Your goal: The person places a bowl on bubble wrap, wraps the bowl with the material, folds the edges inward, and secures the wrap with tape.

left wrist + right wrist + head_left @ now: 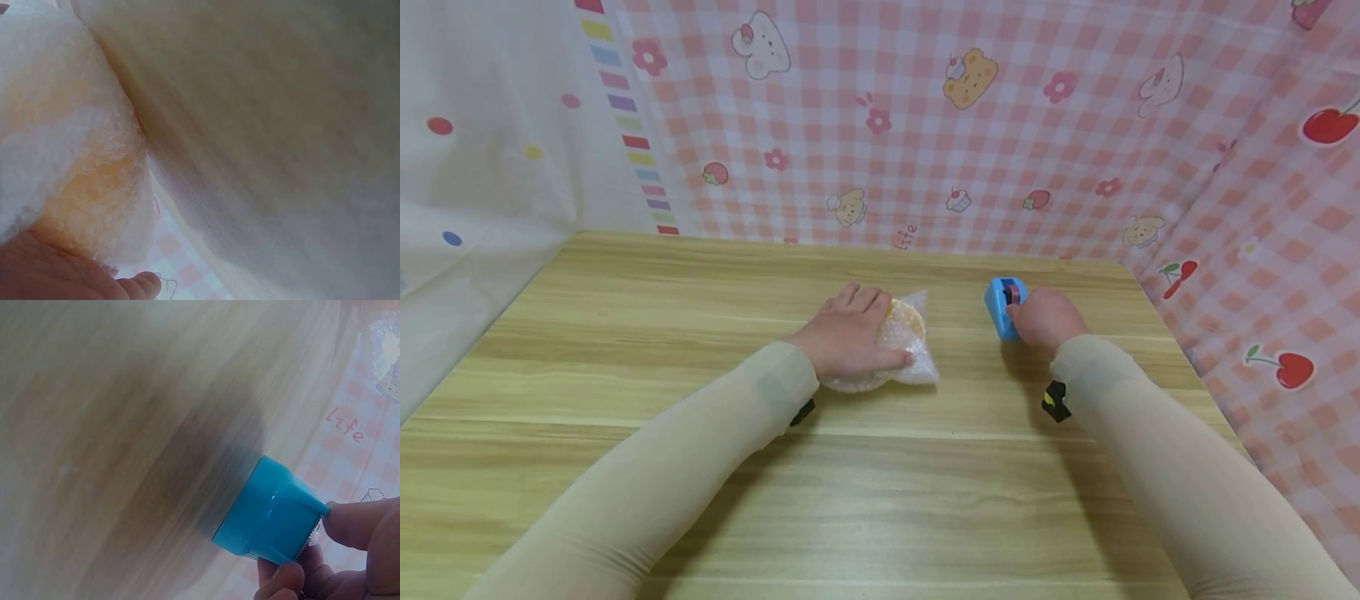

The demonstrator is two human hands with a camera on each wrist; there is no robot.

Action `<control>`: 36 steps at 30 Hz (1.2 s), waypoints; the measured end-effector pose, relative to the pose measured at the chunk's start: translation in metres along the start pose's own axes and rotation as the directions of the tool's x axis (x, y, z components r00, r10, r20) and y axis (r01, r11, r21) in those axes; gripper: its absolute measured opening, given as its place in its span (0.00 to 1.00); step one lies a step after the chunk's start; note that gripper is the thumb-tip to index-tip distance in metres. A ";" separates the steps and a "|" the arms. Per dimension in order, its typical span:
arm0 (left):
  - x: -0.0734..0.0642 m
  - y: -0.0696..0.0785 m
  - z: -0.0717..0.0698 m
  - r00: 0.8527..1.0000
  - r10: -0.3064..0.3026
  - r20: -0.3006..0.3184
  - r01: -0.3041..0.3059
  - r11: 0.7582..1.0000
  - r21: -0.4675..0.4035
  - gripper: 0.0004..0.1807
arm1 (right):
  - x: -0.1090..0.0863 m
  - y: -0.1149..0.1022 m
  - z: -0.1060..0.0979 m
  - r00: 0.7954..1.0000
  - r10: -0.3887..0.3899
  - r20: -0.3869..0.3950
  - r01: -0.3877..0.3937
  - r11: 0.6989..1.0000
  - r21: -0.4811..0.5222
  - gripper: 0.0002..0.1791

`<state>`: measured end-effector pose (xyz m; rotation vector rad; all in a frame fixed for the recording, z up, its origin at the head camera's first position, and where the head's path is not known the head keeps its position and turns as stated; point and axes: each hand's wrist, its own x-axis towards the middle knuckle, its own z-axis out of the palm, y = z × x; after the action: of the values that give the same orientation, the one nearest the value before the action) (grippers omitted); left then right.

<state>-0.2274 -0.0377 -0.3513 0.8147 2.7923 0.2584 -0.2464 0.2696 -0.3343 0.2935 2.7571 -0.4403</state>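
Observation:
My left hand [853, 337] rests on a bubble-wrapped bundle [913, 367] on the table, its fingers straight and its thumb stretched along the near side. Through the clear wrap [94, 181] something round and yellow-orange shows, partly hidden by the hand. To the right, my right hand [1051, 319] grips the cutter end of a blue tape dispenser [998, 307]. A small pinkish roll [1012, 293] sits in it. In the right wrist view the thumb is at one corner of the serrated cutter [308, 539], and curled fingers are at the other side.
The wood-grain table [880, 500] runs back to a pink checked curtain [880, 125] with cartoon prints. A white curtain [490, 167] hangs along the left. A dark wrist camera [1056, 402] sits under the right cuff.

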 end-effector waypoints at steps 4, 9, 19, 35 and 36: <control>0.000 0.000 0.000 1.000 0.000 -0.001 0.000 1.000 0.001 0.61 | 0.000 0.000 0.000 1.000 0.008 0.000 -0.008 1.000 0.008 0.32; 0.000 0.000 0.000 1.000 -0.002 0.002 0.002 1.000 0.000 0.61 | 0.000 0.001 0.001 1.000 0.005 -0.010 -0.005 0.999 0.033 0.31; 0.000 0.000 0.001 1.000 0.000 -0.010 0.000 1.000 -0.006 0.60 | 0.001 0.001 0.002 1.000 0.007 -0.012 -0.006 0.998 0.062 0.33; 0.000 0.000 0.001 1.000 0.005 -0.010 -0.004 1.000 0.006 0.60 | -0.002 -0.002 0.005 0.998 0.058 -0.005 -0.057 0.985 0.163 0.29; 0.000 0.000 0.001 1.000 0.004 -0.010 -0.004 1.000 0.006 0.61 | -0.002 -0.002 0.005 0.998 0.065 -0.004 -0.064 0.983 0.172 0.29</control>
<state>-0.2272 -0.0375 -0.3523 0.8227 2.8028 0.2553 -0.2435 0.2660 -0.3378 0.4265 2.7142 -0.6624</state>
